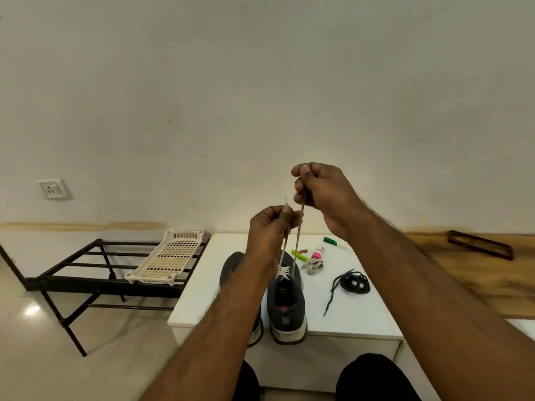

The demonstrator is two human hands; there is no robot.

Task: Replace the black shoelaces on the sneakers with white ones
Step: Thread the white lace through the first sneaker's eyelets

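On my feed the left hand (270, 227) and right hand (321, 192) each pinch an end of the white lace (296, 241), pulled up taut from the right-hand sneaker (286, 308) on the white table (362, 314), so I judge evening and tying come next.

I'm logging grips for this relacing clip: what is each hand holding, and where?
Both pinch the white shoelace near its free ends: left hand lower, right hand higher.
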